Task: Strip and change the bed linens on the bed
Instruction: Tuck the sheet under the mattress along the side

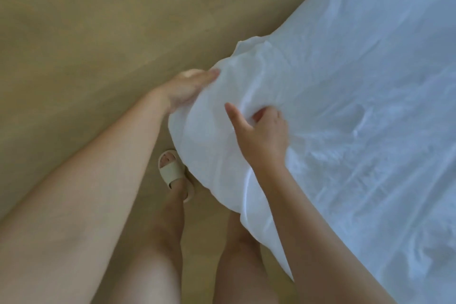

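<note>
**A:** Does anything hold something else here?

**B:** Only the white sheet (345, 81). At its near corner it swells into a rounded, wrinkled bulge, wrapped over some bulk. The cloth covers what fills it, so I cannot tell what that is.

**A:** What is the right hand doing?

**B:** The right hand (261, 131) lies on top of the bulge. Its fingers are curled into the cloth and grip a fold, and the thumb sticks out straight, away from the person. The sheet is under this hand, runs on beyond its knuckles and spreads wide to its right. More of it hangs down below the wrist, in front of the person's legs.

**A:** And the left hand?

**B:** The left hand (187, 89) is blurred. As far as it shows, its fingers are stretched out flat and press against the outer side of the bulge, holding nothing. The cloth lies to the right of its palm and touches it.

**A:** So where is the corner?

**B:** Between the two hands, touching both.

**A:** What is to the left of the left hand?

**B:** A tan floor (74, 32). Below that hand's wrist, beside the hanging cloth, a foot in a pale slipper (172, 170) stands on it.
</note>
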Tool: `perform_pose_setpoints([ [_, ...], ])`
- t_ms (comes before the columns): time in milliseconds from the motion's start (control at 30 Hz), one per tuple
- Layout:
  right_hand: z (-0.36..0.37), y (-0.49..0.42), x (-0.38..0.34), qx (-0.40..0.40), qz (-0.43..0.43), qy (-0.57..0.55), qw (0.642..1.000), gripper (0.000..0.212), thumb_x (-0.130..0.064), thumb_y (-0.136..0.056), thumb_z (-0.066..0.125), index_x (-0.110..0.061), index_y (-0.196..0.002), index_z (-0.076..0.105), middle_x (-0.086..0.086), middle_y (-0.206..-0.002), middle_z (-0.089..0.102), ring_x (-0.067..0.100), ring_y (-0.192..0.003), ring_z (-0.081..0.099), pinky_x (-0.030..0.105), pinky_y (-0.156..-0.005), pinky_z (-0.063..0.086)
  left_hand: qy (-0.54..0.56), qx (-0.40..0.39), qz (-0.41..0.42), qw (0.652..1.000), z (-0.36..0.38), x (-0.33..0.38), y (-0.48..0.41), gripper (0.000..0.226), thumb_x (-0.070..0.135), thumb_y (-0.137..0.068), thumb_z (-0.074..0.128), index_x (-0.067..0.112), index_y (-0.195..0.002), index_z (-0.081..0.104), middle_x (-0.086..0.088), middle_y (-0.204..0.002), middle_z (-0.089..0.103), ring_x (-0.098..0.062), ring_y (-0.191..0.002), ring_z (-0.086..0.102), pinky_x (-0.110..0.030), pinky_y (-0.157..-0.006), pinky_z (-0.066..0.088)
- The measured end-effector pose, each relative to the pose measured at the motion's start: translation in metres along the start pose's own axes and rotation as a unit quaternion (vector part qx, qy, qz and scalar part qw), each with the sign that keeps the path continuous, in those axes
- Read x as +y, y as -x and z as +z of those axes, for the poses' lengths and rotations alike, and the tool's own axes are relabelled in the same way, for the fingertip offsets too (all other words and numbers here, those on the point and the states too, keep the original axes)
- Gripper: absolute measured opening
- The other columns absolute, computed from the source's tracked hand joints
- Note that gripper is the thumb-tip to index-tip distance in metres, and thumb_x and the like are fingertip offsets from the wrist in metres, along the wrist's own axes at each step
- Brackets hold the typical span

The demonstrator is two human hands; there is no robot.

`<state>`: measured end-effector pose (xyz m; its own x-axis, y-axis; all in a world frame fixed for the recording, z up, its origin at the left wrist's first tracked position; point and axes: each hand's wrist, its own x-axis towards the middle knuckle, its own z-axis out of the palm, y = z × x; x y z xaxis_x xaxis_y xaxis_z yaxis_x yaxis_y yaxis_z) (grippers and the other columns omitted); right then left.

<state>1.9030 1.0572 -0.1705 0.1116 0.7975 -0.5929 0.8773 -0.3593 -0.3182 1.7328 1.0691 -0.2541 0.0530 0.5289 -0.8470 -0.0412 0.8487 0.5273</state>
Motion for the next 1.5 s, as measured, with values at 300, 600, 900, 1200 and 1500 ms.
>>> perform_pose_setpoints([
  [300, -0.018, -0.003, -0.005, 0.018, -0.010, -0.219, 0.975, 0.039, -0.025, -0.096, 0.046, -0.018, -0.060, 0.033, -0.009, -0.057, 0.038, 0.008, -0.055, 0.037, 0.036, -0.076, 0.039, -0.085, -0.183, -0.126, 0.971, 0.004, 0.033, 0.025, 0.106, 0.081, -0.032, 0.074, 0.026, -0.121, 0.060, 0.000, -0.111, 0.071, -0.020, -0.101, 0.068, -0.040, -0.088, 0.048],
  [600, -0.068, 0.032, 0.060, 0.042, -0.032, -0.247, 0.967, 0.046, -0.025, -0.096, 0.051, -0.020, -0.056, 0.029, -0.014, -0.047, 0.031, 0.002, -0.042, 0.030, 0.012, -0.043, 0.028, -0.162, -0.168, -0.089, 0.968, 0.065, 0.072, 0.065, 0.124, 0.091, -0.032, 0.061, 0.031, -0.139, 0.042, 0.016, -0.128, 0.047, -0.011, -0.112, 0.052, -0.034, -0.098, 0.037],
  [900, -0.101, 0.049, 0.105, 0.170, -0.004, -0.240, 0.956, 0.046, -0.021, -0.095, 0.052, -0.018, -0.056, 0.027, -0.008, -0.053, 0.028, 0.003, -0.044, 0.031, 0.012, -0.045, 0.029, -0.032, -0.169, -0.087, 0.981, 0.116, 0.080, 0.097, 0.086, 0.074, -0.046, 0.069, 0.028, -0.118, 0.059, 0.009, -0.102, 0.071, -0.010, -0.090, 0.068, -0.022, -0.069, 0.047],
  [1200, -0.110, 0.051, 0.054, 0.263, -0.149, -0.241, 0.922, 0.048, -0.008, -0.086, 0.055, -0.026, -0.050, 0.029, -0.011, -0.076, 0.037, -0.005, -0.067, 0.044, 0.003, -0.060, 0.034, -0.095, 0.001, 0.186, 0.978, 0.090, 0.142, 0.174, 0.022, 0.014, -0.064, 0.078, 0.007, -0.050, 0.064, 0.008, -0.043, 0.058, -0.004, -0.035, 0.054, -0.009, -0.036, 0.035],
  [1500, -0.070, 0.013, 0.065, 0.076, -0.062, -0.132, 0.986, 0.042, -0.013, -0.095, 0.043, -0.014, -0.053, 0.037, -0.005, -0.094, 0.045, 0.004, -0.064, 0.044, 0.010, -0.056, 0.033, -0.328, 0.213, -0.013, 0.920, 0.070, 0.072, 0.043, 0.036, 0.046, -0.076, 0.073, 0.016, -0.077, 0.053, 0.006, -0.067, 0.052, -0.013, -0.058, 0.049, -0.026, -0.050, 0.032],
])
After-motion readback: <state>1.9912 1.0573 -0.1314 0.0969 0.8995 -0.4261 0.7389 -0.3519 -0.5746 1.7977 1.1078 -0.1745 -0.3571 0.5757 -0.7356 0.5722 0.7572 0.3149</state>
